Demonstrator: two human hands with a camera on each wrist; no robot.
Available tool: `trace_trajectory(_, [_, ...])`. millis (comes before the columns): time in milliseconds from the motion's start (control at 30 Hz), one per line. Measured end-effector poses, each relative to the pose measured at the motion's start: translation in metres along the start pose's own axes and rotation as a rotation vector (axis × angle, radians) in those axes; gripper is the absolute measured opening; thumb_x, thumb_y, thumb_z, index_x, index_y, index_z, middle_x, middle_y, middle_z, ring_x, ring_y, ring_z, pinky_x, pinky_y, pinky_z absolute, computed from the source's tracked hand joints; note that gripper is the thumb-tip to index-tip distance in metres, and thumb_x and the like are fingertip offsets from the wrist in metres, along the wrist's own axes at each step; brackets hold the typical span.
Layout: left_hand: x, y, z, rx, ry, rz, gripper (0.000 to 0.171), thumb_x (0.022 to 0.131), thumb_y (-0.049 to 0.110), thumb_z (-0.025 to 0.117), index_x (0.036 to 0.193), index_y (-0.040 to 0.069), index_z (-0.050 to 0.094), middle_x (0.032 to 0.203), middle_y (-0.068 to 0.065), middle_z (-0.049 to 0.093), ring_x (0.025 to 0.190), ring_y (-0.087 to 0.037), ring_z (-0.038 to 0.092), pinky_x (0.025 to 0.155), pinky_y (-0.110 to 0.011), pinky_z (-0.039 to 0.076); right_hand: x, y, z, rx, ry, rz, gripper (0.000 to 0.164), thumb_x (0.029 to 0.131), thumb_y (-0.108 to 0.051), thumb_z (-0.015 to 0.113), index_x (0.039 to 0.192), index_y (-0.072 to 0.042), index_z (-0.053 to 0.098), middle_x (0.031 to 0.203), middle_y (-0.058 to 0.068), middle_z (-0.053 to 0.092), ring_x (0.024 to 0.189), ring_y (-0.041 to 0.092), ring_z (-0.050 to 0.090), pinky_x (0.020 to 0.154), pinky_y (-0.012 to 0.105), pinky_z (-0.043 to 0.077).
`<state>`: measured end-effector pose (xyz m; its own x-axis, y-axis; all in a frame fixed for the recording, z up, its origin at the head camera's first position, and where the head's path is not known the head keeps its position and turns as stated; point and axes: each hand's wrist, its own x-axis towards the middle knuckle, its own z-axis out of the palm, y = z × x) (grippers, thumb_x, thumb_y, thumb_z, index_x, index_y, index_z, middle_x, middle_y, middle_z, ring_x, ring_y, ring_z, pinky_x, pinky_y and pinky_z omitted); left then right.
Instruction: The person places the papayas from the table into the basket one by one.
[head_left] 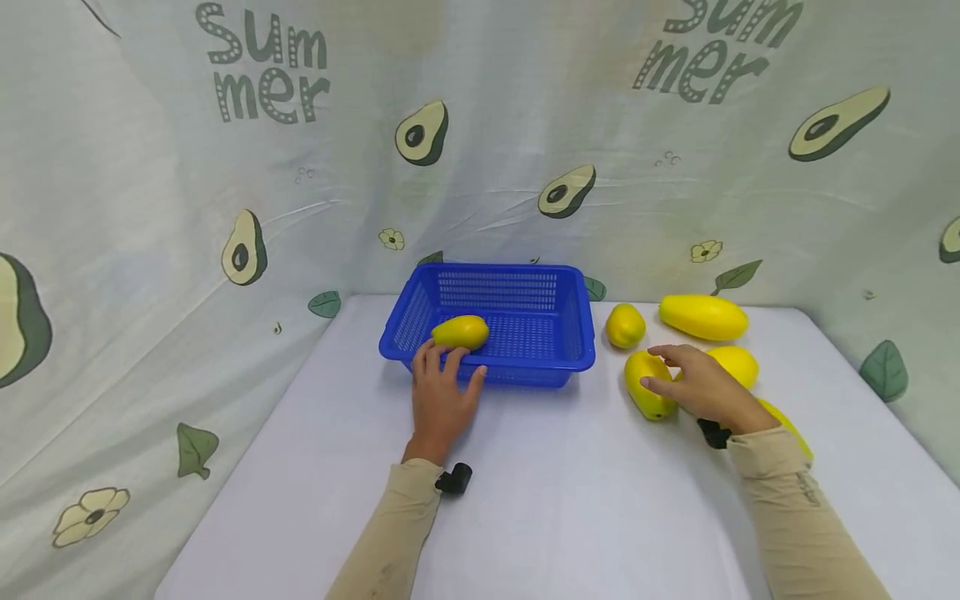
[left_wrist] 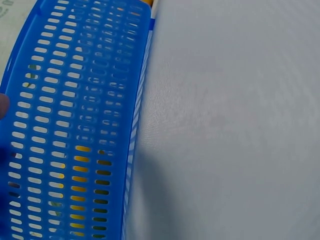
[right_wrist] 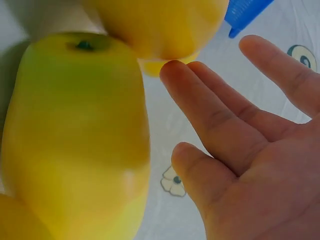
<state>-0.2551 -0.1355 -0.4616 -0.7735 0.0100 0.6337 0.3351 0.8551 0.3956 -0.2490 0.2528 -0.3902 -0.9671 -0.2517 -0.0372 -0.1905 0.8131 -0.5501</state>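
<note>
The head camera looked forward and down from above the near side of the bench [head_left: 570,492], standing off far enough to take in the whole blue basket [head_left: 517,363], the yellow fruit [right_wrist: 80,140] and the printed cloth [head_left: 487,217] behind. The left wrist camera sat close to the basket, facing its slotted wall, which filled the left part of that view beside bare bench. The right wrist camera, also very near, looked past the right fingers [right_wrist: 215,116] at fruit, with cloth beyond. All three views shared the basket, the right wrist's catching only a corner; head and right wrist also shared the right fingers.
</note>
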Motion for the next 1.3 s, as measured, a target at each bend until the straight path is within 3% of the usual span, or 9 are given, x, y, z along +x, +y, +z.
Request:
trace_trajectory(333, [-0.005, 0.003, 0.001, 0.007, -0.007, -0.011, 0.038, 0.097, 0.043, 0.063, 0.120, 0.013, 0.065, 0.130, -0.013, 0.050, 0.143, -0.034, 0.026, 0.117, -0.053, 0.026, 0.000, 0.004, 0.009, -0.101, 0.017, 0.005, 0.076, 0.094, -0.045, 0.068, 0.147, 0.004, 0.043, 0.144, 0.036, 0.040, 0.134, 0.055, 0.033, 0.107, 0.071, 0.025])
trace_trajectory(500, [-0.006, 0.001, -0.005, 0.018, -0.002, -0.007, 0.038, 0.096, 0.042, 0.064, 0.120, 0.012, 0.066, 0.129, -0.013, 0.051, 0.142, -0.035, 0.027, 0.117, -0.052, 0.027, 0.004, 0.003, 0.018, -0.107, 0.019, -0.019, 0.072, 0.094, -0.038, 0.070, 0.144, 0.007, 0.045, 0.142, 0.035, 0.045, 0.134, 0.053, 0.037, 0.112, 0.069, 0.019])
trace_trajectory(900, [-0.007, -0.005, -0.004, 0.015, 0.047, 0.015, 0.037, 0.095, 0.040, 0.067, 0.117, 0.011, 0.067, 0.127, -0.015, 0.053, 0.140, -0.037, 0.031, 0.114, -0.054, 0.031, 0.010, -0.002, 0.026, -0.156, 0.050, -0.095, 0.064, 0.092, -0.028, 0.072, 0.140, 0.007, 0.049, 0.139, 0.034, 0.048, 0.132, 0.051, 0.040, 0.112, 0.069, 0.017])
trace_trajectory(1133, [-0.001, -0.002, -0.003, 0.002, 0.021, 0.016, 0.040, 0.097, 0.044, 0.062, 0.120, 0.012, 0.065, 0.128, -0.013, 0.051, 0.142, -0.034, 0.027, 0.117, -0.052, 0.026, 0.011, -0.001, 0.027, -0.180, 0.074, -0.116, 0.065, 0.090, -0.025, 0.073, 0.142, 0.005, 0.048, 0.142, 0.036, 0.042, 0.133, 0.053, 0.037, 0.111, 0.071, 0.017])
trace_trajectory(1300, [0.002, -0.001, -0.001, 0.008, 0.027, 0.019, 0.038, 0.096, 0.042, 0.064, 0.119, 0.012, 0.066, 0.127, -0.014, 0.051, 0.141, -0.036, 0.028, 0.115, -0.054, 0.029, 0.011, -0.001, 0.028, -0.184, 0.072, -0.111, 0.066, 0.090, -0.023, 0.074, 0.144, 0.004, 0.046, 0.146, 0.036, 0.037, 0.134, 0.054, 0.035, 0.112, 0.070, 0.015])
